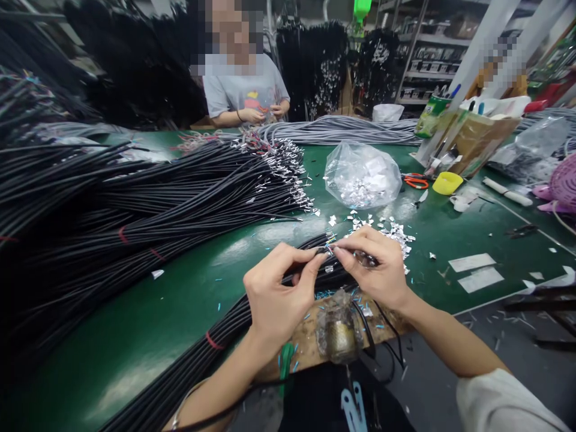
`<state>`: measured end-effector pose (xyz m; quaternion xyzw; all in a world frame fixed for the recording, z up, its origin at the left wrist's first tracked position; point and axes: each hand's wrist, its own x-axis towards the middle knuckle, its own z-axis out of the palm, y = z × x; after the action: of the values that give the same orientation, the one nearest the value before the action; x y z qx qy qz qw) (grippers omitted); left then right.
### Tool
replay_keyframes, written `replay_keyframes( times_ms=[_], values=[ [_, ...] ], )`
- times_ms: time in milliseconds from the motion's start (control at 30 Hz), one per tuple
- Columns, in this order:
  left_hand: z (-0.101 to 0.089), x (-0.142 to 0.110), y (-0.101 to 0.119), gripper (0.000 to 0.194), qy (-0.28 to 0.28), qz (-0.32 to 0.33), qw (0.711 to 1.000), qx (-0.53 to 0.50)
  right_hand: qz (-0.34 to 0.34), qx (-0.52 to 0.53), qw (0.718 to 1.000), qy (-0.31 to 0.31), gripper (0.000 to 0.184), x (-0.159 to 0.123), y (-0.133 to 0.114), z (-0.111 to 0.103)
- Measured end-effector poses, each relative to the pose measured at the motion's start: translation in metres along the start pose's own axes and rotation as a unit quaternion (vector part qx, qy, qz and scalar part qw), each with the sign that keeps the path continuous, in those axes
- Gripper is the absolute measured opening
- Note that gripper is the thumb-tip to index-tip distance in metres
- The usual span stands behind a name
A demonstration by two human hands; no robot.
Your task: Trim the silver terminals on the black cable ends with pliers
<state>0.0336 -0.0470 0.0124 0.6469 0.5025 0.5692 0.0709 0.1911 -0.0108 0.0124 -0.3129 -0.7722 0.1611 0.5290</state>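
My left hand (281,291) is closed in a pinch on a black cable (320,250) near its end. Thin coloured wires (329,247) stick out of that end, and the thumb and forefinger of my right hand (378,264) pinch them. Something dark and shiny sits inside the right palm, too hidden to name. Beneath both hands lies a bundle of black cables (234,321) tied with a red band (213,341). A metal device wrapped in clear film (339,333) stands on a wooden board (303,345) just below the hands, with blue wire scraps around it.
Large stacks of black cables (180,192) cover the left of the green table (180,312). A clear bag of foil scraps (362,174), orange-handled scissors (416,180) and yellow tape (447,182) lie beyond my hands. A co-worker (245,90) handles something small across the table.
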Motion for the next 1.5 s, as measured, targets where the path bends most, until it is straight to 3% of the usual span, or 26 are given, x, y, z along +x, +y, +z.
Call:
replay_keyframes(
  times_ms=[200, 367, 467, 533, 633, 667, 700, 833, 933, 1233, 1500],
  values=[
    [0.001, 0.0, 0.003, 0.008, 0.0, 0.039, 0.999, 0.028, 0.027, 0.002, 0.999, 0.019, 0.01, -0.002, 0.001, 0.004],
    [0.001, -0.002, 0.003, 0.008, -0.01, 0.031, 0.999, 0.033, 0.046, -0.002, 0.999, 0.02, 0.01, -0.002, -0.001, 0.004],
    [0.001, -0.001, 0.002, 0.006, -0.031, 0.022, 0.999, 0.017, 0.143, 0.074, 0.987, -0.001, 0.005, 0.004, -0.001, 0.003],
    [-0.001, 0.001, 0.0, 0.005, -0.07, 0.012, 0.997, 0.001, 0.274, 0.209, 0.936, -0.069, 0.006, 0.009, 0.001, 0.002],
    [-0.003, 0.005, -0.002, 0.012, -0.14, -0.003, 0.99, -0.021, 0.433, 0.387, 0.792, -0.186, 0.008, 0.013, 0.005, 0.003],
    [-0.003, 0.007, -0.002, 0.015, -0.157, -0.009, 0.987, -0.026, 0.451, 0.405, 0.771, -0.194, 0.009, 0.013, 0.005, 0.003],
    [-0.004, 0.007, -0.002, 0.017, -0.168, -0.018, 0.985, -0.031, 0.448, 0.4, 0.778, -0.186, 0.009, 0.013, 0.005, 0.003],
    [-0.004, 0.009, -0.002, 0.026, -0.174, -0.059, 0.982, -0.043, 0.316, 0.263, 0.908, -0.077, 0.01, 0.011, 0.001, -0.001],
    [-0.005, 0.008, -0.001, 0.026, -0.169, -0.066, 0.983, -0.038, 0.22, 0.185, 0.957, -0.048, 0.011, 0.008, -0.002, -0.005],
    [-0.003, 0.006, 0.001, 0.02, -0.145, -0.035, 0.989, -0.002, 0.103, 0.069, 0.992, -0.004, 0.008, 0.007, -0.004, -0.003],
    [-0.002, 0.005, 0.002, 0.018, -0.134, -0.031, 0.991, 0.003, 0.09, 0.046, 0.995, 0.017, 0.008, 0.009, -0.005, -0.006]
  ],
)
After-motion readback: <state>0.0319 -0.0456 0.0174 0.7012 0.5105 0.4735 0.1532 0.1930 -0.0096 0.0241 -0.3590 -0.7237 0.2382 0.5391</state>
